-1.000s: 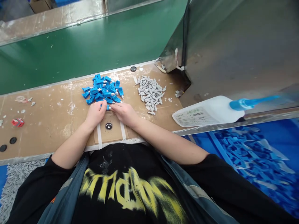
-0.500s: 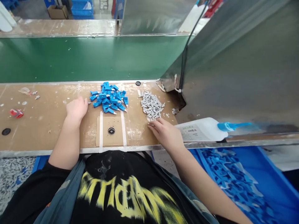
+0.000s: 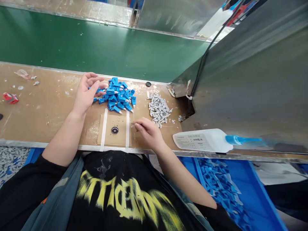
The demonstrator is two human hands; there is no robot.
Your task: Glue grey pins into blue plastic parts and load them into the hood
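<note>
My left hand (image 3: pixel 89 89) is at the left side of a heap of blue plastic pieces (image 3: pixel 117 96), its fingers curved around a blue piece at the edge. Below the heap, my right hand (image 3: pixel 148 131) is closed in a pinch, with a small tip at its fingers too small to name. To its upper right lies a pile of small grey pieces (image 3: pixel 159 109). A cardboard pad (image 3: pixel 109 138) held by two white tape strips bears a round black disc (image 3: pixel 115 130), just left of my right hand.
A white bottle (image 3: pixel 202 140) with a blue nozzle lies at the right by a metal panel (image 3: pixel 252 86). Beyond the table runs a green belt (image 3: pixel 101 48). A red object (image 3: pixel 10 98) sits at the far left. Below the edge stands a blue bin (image 3: pixel 255 189) of blue pieces.
My left hand has moved up and right to the blue heap, its fingers now spread around a piece. My right hand has moved left, from the grey pile towards the pad. The view has tilted.
</note>
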